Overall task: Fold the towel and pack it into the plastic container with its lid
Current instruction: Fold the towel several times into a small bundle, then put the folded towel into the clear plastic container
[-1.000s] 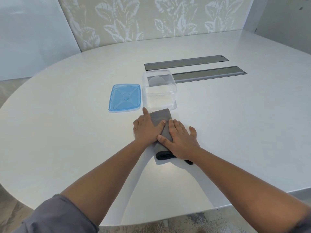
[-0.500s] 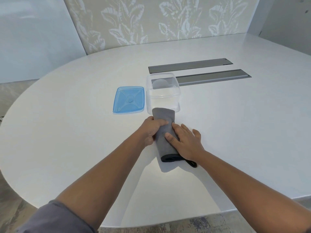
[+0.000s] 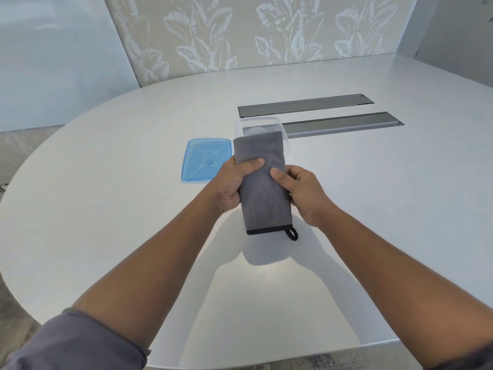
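The grey towel (image 3: 262,188), folded into a narrow strip with a black hem and a small black loop at its near end, is held in the air above the table. My left hand (image 3: 234,182) grips its left edge, thumb on top. My right hand (image 3: 298,190) grips its right edge. The towel's far end covers most of the clear plastic container (image 3: 284,129), which stands open just beyond it. The blue lid (image 3: 205,161) lies flat on the table to the left of the container.
The white oval table (image 3: 106,209) carries two long grey slot covers (image 3: 306,105) behind and to the right of the container. A leaf-patterned wall panel (image 3: 253,30) stands behind the table. The table's near edge runs below my forearms.
The towel lay flat on the table under both palms. Both hands closed on its sides and lifted it off the surface, toward the container.
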